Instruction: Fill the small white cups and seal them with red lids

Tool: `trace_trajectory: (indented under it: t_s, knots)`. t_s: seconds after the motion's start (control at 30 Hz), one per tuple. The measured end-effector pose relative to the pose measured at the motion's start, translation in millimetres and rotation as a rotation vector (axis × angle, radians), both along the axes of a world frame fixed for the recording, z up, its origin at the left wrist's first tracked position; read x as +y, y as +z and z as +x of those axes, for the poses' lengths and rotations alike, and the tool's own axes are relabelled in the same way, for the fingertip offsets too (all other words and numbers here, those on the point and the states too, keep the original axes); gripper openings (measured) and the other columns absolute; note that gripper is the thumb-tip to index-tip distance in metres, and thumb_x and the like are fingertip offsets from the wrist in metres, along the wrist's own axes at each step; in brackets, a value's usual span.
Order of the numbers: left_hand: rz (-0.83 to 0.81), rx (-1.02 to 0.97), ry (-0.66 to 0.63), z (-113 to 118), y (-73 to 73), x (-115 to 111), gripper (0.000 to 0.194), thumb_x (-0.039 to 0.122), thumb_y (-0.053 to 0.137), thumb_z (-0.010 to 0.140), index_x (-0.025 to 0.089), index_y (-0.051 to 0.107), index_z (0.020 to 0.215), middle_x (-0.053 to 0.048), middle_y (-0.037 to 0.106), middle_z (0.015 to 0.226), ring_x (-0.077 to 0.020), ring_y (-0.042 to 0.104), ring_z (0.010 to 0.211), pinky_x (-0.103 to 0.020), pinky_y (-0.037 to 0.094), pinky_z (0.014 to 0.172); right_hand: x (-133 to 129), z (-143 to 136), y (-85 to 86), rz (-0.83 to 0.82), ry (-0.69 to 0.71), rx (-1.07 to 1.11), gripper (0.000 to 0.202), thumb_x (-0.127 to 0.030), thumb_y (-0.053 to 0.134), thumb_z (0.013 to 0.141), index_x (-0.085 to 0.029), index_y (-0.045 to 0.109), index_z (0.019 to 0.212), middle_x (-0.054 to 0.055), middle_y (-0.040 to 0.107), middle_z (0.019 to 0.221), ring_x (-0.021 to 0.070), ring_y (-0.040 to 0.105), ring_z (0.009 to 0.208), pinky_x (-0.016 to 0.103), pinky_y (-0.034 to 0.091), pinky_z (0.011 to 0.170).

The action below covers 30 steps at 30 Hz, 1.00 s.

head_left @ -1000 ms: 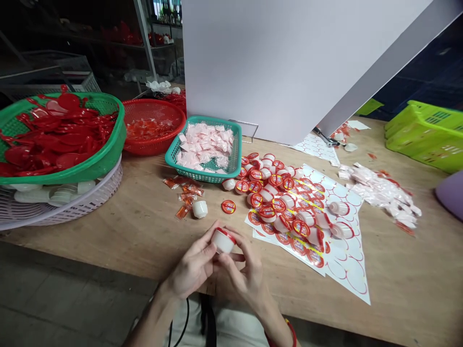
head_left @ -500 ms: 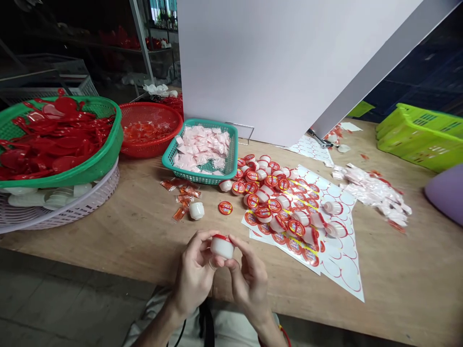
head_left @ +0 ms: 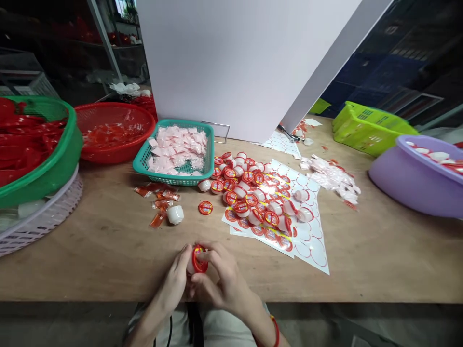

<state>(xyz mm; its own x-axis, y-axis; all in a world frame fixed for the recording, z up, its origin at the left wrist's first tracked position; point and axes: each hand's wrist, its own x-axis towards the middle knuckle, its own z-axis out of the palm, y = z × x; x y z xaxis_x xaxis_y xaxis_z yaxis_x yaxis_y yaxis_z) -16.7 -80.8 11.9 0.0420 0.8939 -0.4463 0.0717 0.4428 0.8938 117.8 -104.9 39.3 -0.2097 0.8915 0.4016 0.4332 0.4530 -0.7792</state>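
Near the table's front edge, a small white container with a red lid is held between both hands, tilted so its printed lid faces right. My left hand is closed around the white body. My right hand grips the lid's edge, one finger pressing on its printed face. Beyond the hands, a loose red lid with a printed label lies on the table. To its left a white cup sits beside several small orange packets. Many lidded containers are heaped on sticker sheets.
A teal basket of pale pink packets stands behind, beside a red basket. At left, a green basket of red parts rests on a white basket. On the right are pink packets, a purple basin and a lime crate.
The container has been turned from upright to tilted, its lid now facing right. My right hand has shifted its fingers onto the lid. The camera view has swung to the right.
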Motion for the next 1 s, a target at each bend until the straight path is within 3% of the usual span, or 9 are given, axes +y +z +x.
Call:
trace_trajectory:
  t_s: [0.17, 0.27, 0.37, 0.5, 0.6, 0.67, 0.8, 0.9, 1.0]
  knots:
    - [0.106, -0.02, -0.1, 6, 3.0, 5, 0.041, 0.06, 0.046, 0.073, 0.022, 0.058, 0.084, -0.004, 0.065, 0.084, -0.0215, 0.06, 0.082, -0.029, 0.05, 0.07, 2, -2, -6.4, -0.049, -0.166, 0.144, 0.007, -0.024, 0.055, 0.081, -0.02, 0.05, 0.083, 0.009, 0.06, 0.096, 0.0212, 0.054, 0.099, 0.034, 0.046, 0.081]
    - [-0.112, -0.086, -0.12, 10, 8.2, 5, 0.048, 0.066, 0.047, 0.068, 0.021, 0.054, 0.082, 0.002, 0.053, 0.056, -0.0145, 0.05, 0.047, -0.025, 0.039, 0.04, 1, 1, -10.3, -0.005, -0.06, 0.09, 0.005, -0.022, 0.053, 0.082, -0.02, 0.049, 0.085, 0.01, 0.056, 0.107, 0.02, 0.052, 0.099, 0.034, 0.045, 0.082]
    - [-0.282, -0.182, -0.138, 16, 8.5, 4, 0.058, 0.073, 0.043, 0.065, 0.018, 0.05, 0.084, 0.009, 0.035, 0.043, -0.0074, 0.028, 0.033, -0.019, 0.021, 0.033, 3, 11, -8.8, -0.005, 0.042, -0.009, 0.009, -0.022, 0.053, 0.082, -0.019, 0.049, 0.09, 0.011, 0.055, 0.11, 0.0193, 0.052, 0.096, 0.032, 0.046, 0.081]
    - [0.011, -0.073, -0.178, 13, 3.2, 9, 0.05, 0.063, 0.043, 0.074, 0.02, 0.048, 0.098, 0.007, 0.045, 0.052, -0.0099, 0.037, 0.039, -0.021, 0.027, 0.037, 18, 33, -9.6, -0.053, -0.137, -0.243, 0.012, -0.016, 0.047, 0.083, -0.018, 0.051, 0.093, 0.011, 0.055, 0.107, 0.0216, 0.05, 0.097, 0.037, 0.045, 0.082]
    - [0.381, 0.304, -0.099, 0, 2.4, 24, 0.028, 0.045, 0.049, 0.078, 0.021, 0.052, 0.092, 0.002, 0.052, 0.061, -0.0157, 0.051, 0.055, -0.026, 0.04, 0.054, 37, 52, -20.8, 0.01, -0.353, -0.462, 0.011, -0.014, 0.046, 0.081, -0.017, 0.053, 0.089, 0.013, 0.056, 0.11, 0.0253, 0.048, 0.099, 0.043, 0.042, 0.083]
    - [0.561, 0.584, -0.037, -8, 3.7, 39, 0.028, 0.041, 0.051, 0.078, 0.019, 0.052, 0.094, -0.005, 0.058, 0.076, -0.0224, 0.056, 0.073, -0.033, 0.043, 0.069, 49, 60, -31.3, 0.055, -0.414, -0.585, 0.013, -0.013, 0.047, 0.08, -0.017, 0.055, 0.09, 0.013, 0.056, 0.114, 0.027, 0.047, 0.101, 0.046, 0.04, 0.084]
    - [0.635, 0.951, -0.007, -12, 4.5, 68, 0.046, 0.041, 0.057, 0.074, 0.01, 0.05, 0.107, -0.02, 0.057, 0.101, -0.0346, 0.052, 0.098, -0.047, 0.039, 0.083, 63, 58, -42.6, 0.118, -0.515, -0.662, 0.02, -0.01, 0.048, 0.078, -0.017, 0.057, 0.094, 0.013, 0.049, 0.125, 0.0306, 0.041, 0.111, 0.05, 0.035, 0.088]
    - [0.624, 0.883, -0.061, -9, 3.2, 73, 0.042, 0.032, 0.057, 0.075, 0.01, 0.05, 0.11, -0.02, 0.057, 0.106, -0.0344, 0.051, 0.104, -0.047, 0.037, 0.088, 63, 43, -36.5, 0.117, -0.487, -0.384, 0.013, -0.018, 0.047, 0.083, -0.017, 0.057, 0.091, 0.014, 0.054, 0.115, 0.0259, 0.049, 0.103, 0.042, 0.041, 0.083]
    - [0.629, 0.54, -0.227, -9, 4.6, 59, 0.04, 0.021, 0.055, 0.075, 0.018, 0.047, 0.114, -0.013, 0.057, 0.114, -0.0269, 0.052, 0.107, -0.04, 0.039, 0.091, 58, 23, -24.6, -0.091, -0.277, -0.043, 0.022, -0.029, 0.043, 0.088, -0.017, 0.053, 0.103, 0.009, 0.06, 0.096, 0.0166, 0.057, 0.077, 0.028, 0.047, 0.063]
